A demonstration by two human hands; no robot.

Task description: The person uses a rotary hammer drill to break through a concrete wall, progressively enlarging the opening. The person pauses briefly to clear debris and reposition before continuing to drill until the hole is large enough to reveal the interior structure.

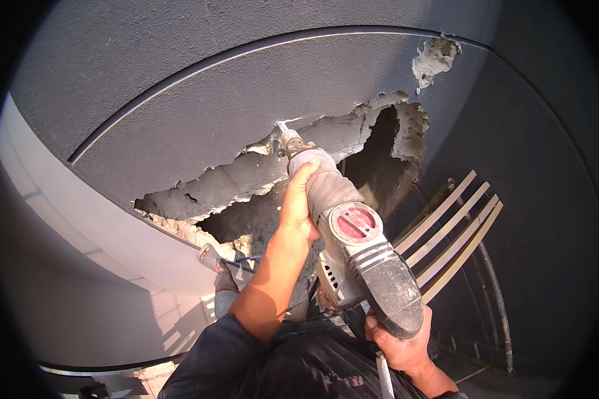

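A dusty grey demolition hammer (336, 189) with a round red cap on its body slants up and away from me. My left hand (298, 203) wraps round its front barrel, just behind the chuck. At the rear, my right hand (406, 344) is closed round the handle, partly hidden by the black housing. The hammer's front end (289, 138) meets the upper broken edge of a long, jagged opening in the dark grey wall (226, 120). Pale, crumbly material (339, 136) shows along that edge. The bit's tip is too small to make out clearly.
A smaller broken patch (436, 60) marks the wall at upper right. Several pale curved slats (446, 209) stand right of the hammer. A light curved surface (80, 246) bounds the left side. Below the opening is a foot (214, 259). A whitish cord (384, 378) hangs by my right hand.
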